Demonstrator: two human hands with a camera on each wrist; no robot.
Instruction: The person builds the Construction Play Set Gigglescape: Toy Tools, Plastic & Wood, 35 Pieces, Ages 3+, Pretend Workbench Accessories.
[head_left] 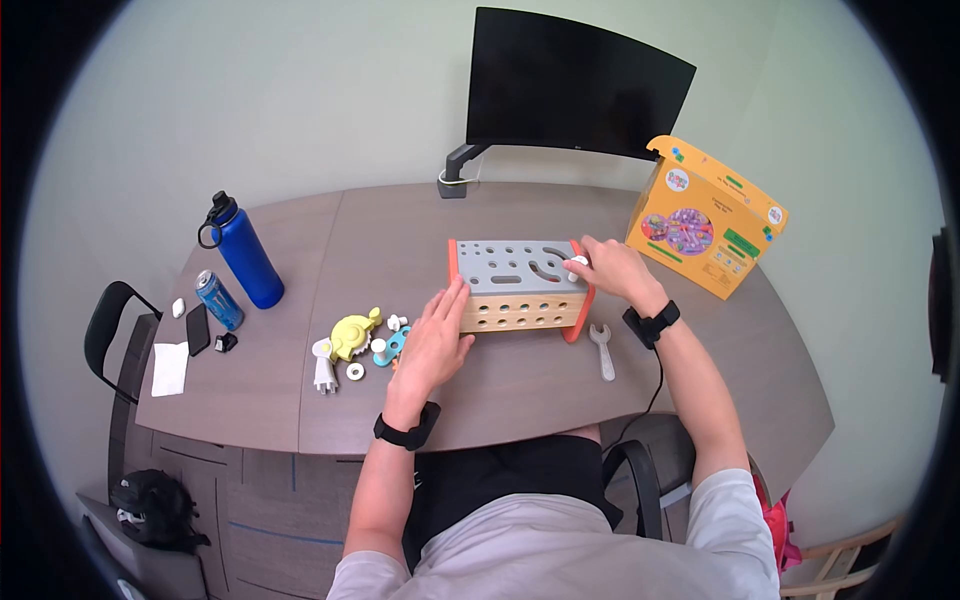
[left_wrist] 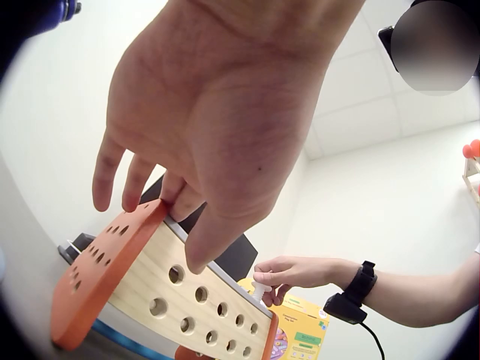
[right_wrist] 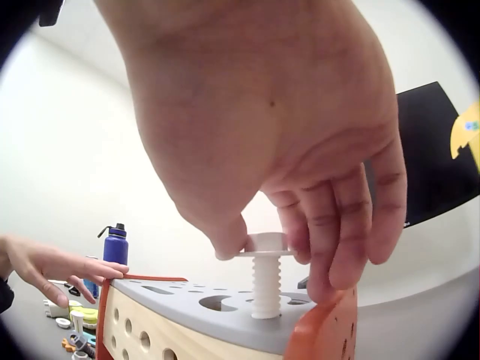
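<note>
Left of my left hand (head_left: 435, 345), a yellow toy piece (head_left: 352, 337) lies on the table (head_left: 500, 395). That hand is open, fingers extended and a little apart, resting on the left end of the wooden box (head_left: 525, 312). The box stands between my two hands. I judge it rigid and fairly stable, perhaps moderately heavy; I'd take it by the orange end panels (left_wrist: 82, 315), clear of the holes.

At its right end, my right hand (head_left: 618, 270) pinches the head of a white bolt (right_wrist: 267, 289) between thumb and fingers, shank upright, tip down at the grey top (right_wrist: 184, 306). I can't tell whether it has entered an opening. It looks like light, stiff plastic, possibly slick at the rim; the wide head seems the best hold, leaving the thread free. Nearer me, below the right hand, lies a toy wrench (head_left: 603, 352).
</note>
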